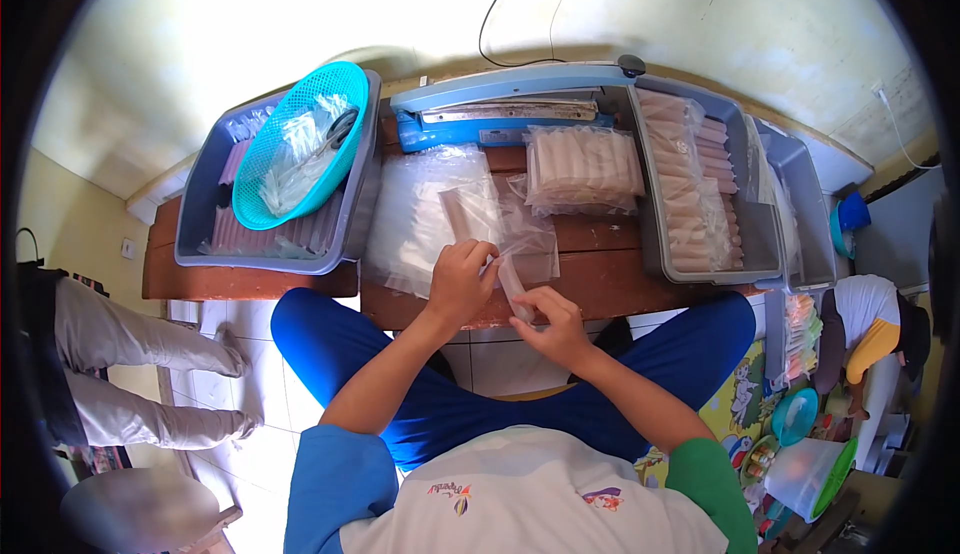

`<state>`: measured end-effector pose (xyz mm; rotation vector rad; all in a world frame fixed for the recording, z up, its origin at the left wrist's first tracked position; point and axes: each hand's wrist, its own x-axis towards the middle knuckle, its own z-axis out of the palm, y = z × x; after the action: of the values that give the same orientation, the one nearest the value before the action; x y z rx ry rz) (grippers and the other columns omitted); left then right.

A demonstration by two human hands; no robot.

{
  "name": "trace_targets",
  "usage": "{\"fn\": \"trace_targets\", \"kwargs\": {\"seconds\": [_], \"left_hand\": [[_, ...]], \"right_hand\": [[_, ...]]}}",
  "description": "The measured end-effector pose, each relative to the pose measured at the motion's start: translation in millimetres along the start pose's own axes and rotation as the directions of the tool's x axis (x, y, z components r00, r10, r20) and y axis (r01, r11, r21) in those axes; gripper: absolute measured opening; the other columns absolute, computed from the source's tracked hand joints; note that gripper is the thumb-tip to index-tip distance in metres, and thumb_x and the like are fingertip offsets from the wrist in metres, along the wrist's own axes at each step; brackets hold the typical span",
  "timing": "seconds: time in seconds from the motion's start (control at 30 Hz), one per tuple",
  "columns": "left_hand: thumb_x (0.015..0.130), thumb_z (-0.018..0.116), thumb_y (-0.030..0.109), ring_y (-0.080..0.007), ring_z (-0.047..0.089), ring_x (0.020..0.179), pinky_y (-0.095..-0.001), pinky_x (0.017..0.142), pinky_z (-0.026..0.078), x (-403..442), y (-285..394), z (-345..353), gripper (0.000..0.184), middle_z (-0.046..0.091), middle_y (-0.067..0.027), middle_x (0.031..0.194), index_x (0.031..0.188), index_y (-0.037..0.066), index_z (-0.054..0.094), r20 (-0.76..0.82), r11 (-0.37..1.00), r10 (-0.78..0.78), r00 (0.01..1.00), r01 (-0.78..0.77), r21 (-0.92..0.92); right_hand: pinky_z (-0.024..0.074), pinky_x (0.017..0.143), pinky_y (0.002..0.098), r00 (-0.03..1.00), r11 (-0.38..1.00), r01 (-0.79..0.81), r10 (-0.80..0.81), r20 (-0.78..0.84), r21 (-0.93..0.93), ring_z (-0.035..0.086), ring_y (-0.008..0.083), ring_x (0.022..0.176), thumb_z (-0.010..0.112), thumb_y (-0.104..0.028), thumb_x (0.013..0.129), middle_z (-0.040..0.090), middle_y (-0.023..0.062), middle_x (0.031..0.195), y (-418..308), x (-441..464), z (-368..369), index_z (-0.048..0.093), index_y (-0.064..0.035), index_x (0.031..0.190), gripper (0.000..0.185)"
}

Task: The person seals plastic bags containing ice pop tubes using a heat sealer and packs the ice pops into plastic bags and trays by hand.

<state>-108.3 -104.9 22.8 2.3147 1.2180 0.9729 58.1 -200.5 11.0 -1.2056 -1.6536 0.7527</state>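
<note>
Currently, both hands are gripping a tube [512, 287] over the bench's [600, 239] front edge, the left [466, 270] closing its fingers at the upper end, the right [552, 320] pinching the lower. Bags [420, 209] and a bundle [583, 166] are lying between them and the back-edge sealer [500, 132]. A basket [246, 179] is partly covering the left-end tub [262, 262]. Shirt [520, 494] lettering is showing too small to read.

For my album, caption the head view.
Left hand and right hand hold a narrow pinkish plastic packet at a wooden table.
</note>
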Motion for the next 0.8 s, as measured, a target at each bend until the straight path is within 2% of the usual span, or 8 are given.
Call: {"fn": "trace_targets", "kwargs": {"seconds": [0.07, 0.27, 0.4, 0.47, 0.6, 0.7, 0.77, 0.8], "left_hand": [[0.077, 0.068, 0.009, -0.0267, 0.057, 0.072, -0.0382, 0.067, 0.041, 0.1, 0.0, -1.3, 0.010, 0.058, -0.0072, 0.074, 0.083, 0.007, 0.060, -0.006, 1.000, 0.008, 1.000, -0.007, 0.004], [0.077, 0.070, 0.009, -0.0270, 0.057, 0.069, -0.0373, 0.066, 0.042, 0.7, -3.1, -3.1, 0.010, 0.059, -0.0084, 0.073, 0.082, 0.006, 0.062, -0.050, 0.999, 0.032, 0.998, -0.033, -0.024], [0.077, 0.070, 0.009, -0.0270, 0.057, 0.069, -0.0371, 0.066, 0.042, 1.2, -6.5, -3.2, 0.010, 0.059, -0.0085, 0.074, 0.083, 0.006, 0.062, -0.051, 1.000, 0.016, 0.999, -0.017, -0.016], [0.077, 0.070, 0.009, -0.0270, 0.057, 0.069, -0.0371, 0.066, 0.041, 2.0, -7.1, -3.2, 0.010, 0.059, -0.0086, 0.073, 0.083, 0.006, 0.062, -0.060, 1.000, 0.013, 0.998, -0.014, -0.014], [0.076, 0.069, 0.010, -0.0268, 0.056, 0.069, -0.0374, 0.066, 0.041, 3.4, -3.2, -4.0, 0.011, 0.058, -0.0083, 0.073, 0.082, 0.006, 0.061, -0.062, 0.999, 0.014, 0.998, -0.017, -0.034], [0.076, 0.069, 0.010, -0.0267, 0.056, 0.068, -0.0373, 0.066, 0.041, 3.5, -4.5, -4.0, 0.011, 0.058, -0.0082, 0.072, 0.082, 0.006, 0.061, -0.055, 0.999, 0.013, 0.998, -0.016, -0.040], [0.075, 0.070, 0.009, -0.0266, 0.055, 0.066, -0.0369, 0.065, 0.041, 3.0, -6.0, -3.0, 0.012, 0.059, -0.0083, 0.073, 0.083, 0.005, 0.062, -0.048, 0.999, 0.014, 0.999, -0.016, -0.042], [0.075, 0.070, 0.009, -0.0261, 0.055, 0.065, -0.0366, 0.065, 0.041, 2.4, -6.8, -2.0, 0.011, 0.059, -0.0082, 0.072, 0.083, 0.006, 0.062, -0.040, 0.999, 0.011, 0.999, -0.013, -0.047]], "right_hand": [[0.0531, 0.064, 0.0313, 0.996, 0.997, -0.083, 0.083, -0.021, -0.006, 0.064, 0.0217, 0.074, 0.070, -0.004, 0.077, 0.061, 0.0116, 0.092, 3.5, 7.8, 12.2, 0.063, -0.0002, 0.100, 0.025], [0.0521, 0.061, 0.0353, 0.986, 0.998, 0.020, -0.031, -0.167, -0.064, 0.063, 0.0276, 0.070, 0.069, -0.003, 0.077, 0.060, 0.0131, 0.093, 27.6, 35.5, 48.1, 0.062, 0.0004, 0.097, 0.022], [0.0518, 0.063, 0.0366, 0.985, 0.993, -0.005, -0.016, -0.174, -0.122, 0.063, 0.0308, 0.073, 0.068, -0.004, 0.077, 0.061, 0.0145, 0.092, 49.6, 48.5, 61.7, 0.062, -0.0006, 0.093, 0.018], [0.0513, 0.066, 0.0401, 0.989, 0.968, -0.063, 0.029, -0.142, -0.244, 0.064, 0.0334, 0.077, 0.067, -0.006, 0.078, 0.062, 0.0159, 0.091, 59.8, 50.9, 65.2, 0.063, -0.0020, 0.091, 0.015], [0.0505, 0.067, 0.0430, 0.991, 0.975, -0.031, 0.002, -0.132, -0.218, 0.064, 0.0361, 0.079, 0.066, -0.007, 0.077, 0.063, 0.0169, 0.090, 58.1, 65.0, 63.4, 0.063, -0.0025, 0.090, 0.013], [0.0522, 0.069, 0.0409, 1.000, 0.964, -0.021, 0.017, -0.015, -0.264, 0.064, 0.0379, 0.080, 0.064, -0.003, 0.074, 0.064, 0.0209, 0.098, 54.4, 70.4, 58.0, 0.064, 0.0038, 0.099, 0.026], [0.0512, 0.069, 0.0429, 0.983, 0.960, -0.158, 0.175, 0.056, -0.232, 0.064, 0.0395, 0.081, 0.062, -0.004, 0.076, 0.063, 0.0228, 0.097, 50.7, 73.1, 55.9, 0.063, 0.0027, 0.096, 0.021], [0.0512, 0.069, 0.0429, 0.983, 0.960, -0.157, 0.175, 0.057, -0.232, 0.064, 0.0395, 0.081, 0.062, -0.004, 0.076, 0.063, 0.0228, 0.097, 48.5, 75.5, 54.8, 0.063, 0.0027, 0.096, 0.021]]}}
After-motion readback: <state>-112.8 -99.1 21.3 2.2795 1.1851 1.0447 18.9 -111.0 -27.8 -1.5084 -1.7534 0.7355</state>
